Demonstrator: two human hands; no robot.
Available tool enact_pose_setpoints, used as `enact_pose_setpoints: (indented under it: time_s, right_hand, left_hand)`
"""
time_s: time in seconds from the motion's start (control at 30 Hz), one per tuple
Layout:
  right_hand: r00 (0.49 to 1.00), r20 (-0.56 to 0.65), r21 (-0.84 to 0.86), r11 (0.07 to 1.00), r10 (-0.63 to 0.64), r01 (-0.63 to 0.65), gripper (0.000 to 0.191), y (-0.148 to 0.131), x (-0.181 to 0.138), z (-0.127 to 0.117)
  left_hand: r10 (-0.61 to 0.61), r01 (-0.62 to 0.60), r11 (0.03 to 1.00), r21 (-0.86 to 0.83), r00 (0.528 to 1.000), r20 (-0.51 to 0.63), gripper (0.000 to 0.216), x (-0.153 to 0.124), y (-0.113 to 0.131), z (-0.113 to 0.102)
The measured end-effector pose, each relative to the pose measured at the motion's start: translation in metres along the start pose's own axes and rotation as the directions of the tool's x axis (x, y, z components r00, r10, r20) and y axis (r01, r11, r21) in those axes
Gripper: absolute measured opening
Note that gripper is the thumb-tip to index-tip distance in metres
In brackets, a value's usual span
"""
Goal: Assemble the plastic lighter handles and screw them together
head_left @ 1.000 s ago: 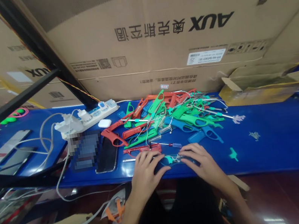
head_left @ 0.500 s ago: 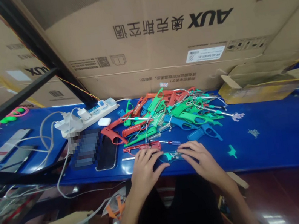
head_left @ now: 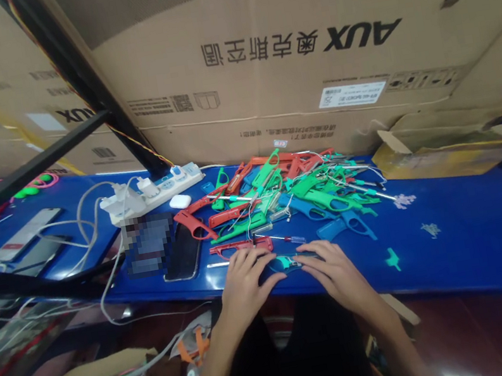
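Observation:
Low over the front of the blue table, a blue lighter casing (head_left: 277, 266) with a green trigger part inside is held between both hands. My left hand (head_left: 246, 282) curls its fingers and thumb round the left end. The right end is pinched by my right hand (head_left: 335, 270), whose fingers partly hide the small parts there. Just beyond the hands lie a red lighter casing (head_left: 242, 247) and a small screwdriver (head_left: 295, 239). Farther back is a heap of red, green and blue lighter parts (head_left: 313, 187) with metal tubes and thin wires.
To the right lie a loose green trigger (head_left: 392, 259), a small pile of tiny metallic pieces (head_left: 430, 229) and a pale pinkish cluster (head_left: 404, 201). Phones (head_left: 182, 251) and a power strip (head_left: 169, 192) sit left. Cardboard boxes (head_left: 263, 89) stand behind; an opened carton (head_left: 448, 158) stands back right.
The camera view has shifted slightly, so the scene sits a little farther right. Both hands keep hold of the lighter casing, with the right fingers shifted slightly over its end.

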State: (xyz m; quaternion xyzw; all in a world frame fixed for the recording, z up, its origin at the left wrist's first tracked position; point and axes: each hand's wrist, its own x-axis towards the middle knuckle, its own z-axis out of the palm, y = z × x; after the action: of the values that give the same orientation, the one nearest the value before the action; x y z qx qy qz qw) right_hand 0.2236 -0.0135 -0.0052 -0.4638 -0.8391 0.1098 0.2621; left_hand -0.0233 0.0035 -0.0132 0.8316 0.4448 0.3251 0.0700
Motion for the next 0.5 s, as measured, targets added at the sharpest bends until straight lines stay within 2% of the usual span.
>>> enact_pose_setpoints:
  time_s: [0.2, 0.5]
  right_hand:
    - [0.998, -0.046, -0.035, 0.998, -0.052, 0.051, 0.026, 0.0017, -0.0013, 0.0062]
    - [0.999, -0.026, -0.002, 1.000, -0.023, 0.023, 0.024, 0.0005, 0.0000, 0.0033]
  left_hand:
    - [0.005, -0.005, 1.000, -0.011, 1.000, 0.008, 0.034, -0.0002, 0.0002, -0.0006]
    - [0.003, -0.002, 1.000, -0.005, 1.000, 0.015, 0.035, -0.0004, 0.0005, -0.0005]
